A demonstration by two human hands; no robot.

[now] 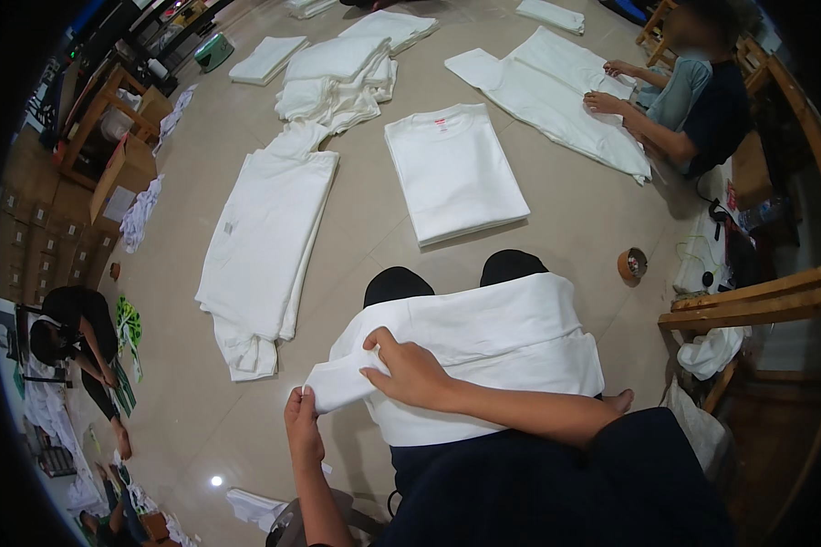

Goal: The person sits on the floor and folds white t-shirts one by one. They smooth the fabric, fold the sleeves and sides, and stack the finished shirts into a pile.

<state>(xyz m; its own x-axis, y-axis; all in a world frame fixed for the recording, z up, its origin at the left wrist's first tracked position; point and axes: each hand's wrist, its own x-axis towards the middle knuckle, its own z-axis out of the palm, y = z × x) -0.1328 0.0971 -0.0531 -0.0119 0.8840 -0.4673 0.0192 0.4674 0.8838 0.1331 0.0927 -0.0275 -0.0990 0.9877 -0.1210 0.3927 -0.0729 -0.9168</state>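
Note:
A white T-shirt (492,342) lies across my lap, partly folded. My left hand (305,420) pinches the end of its sleeve between thumb and fingers. Nearer the shoulder, my right hand (405,366) reaches across, its thumb and forefinger at the base of the same sleeve; whether they grip the cloth I cannot tell. Beyond my knees a neat stack of folded white T-shirts (455,174) sits on the floor, a red neck label on top. To its left a pile of white T-shirts (267,232) is laid out lengthwise.
A person (698,102) at the right handles a white shirt (554,96) on the floor. Another person (82,335) bends over cloth at the left. More white piles (339,61) lie farther off. A round ashtray (632,265) and wooden stool legs (746,301) stand at the right.

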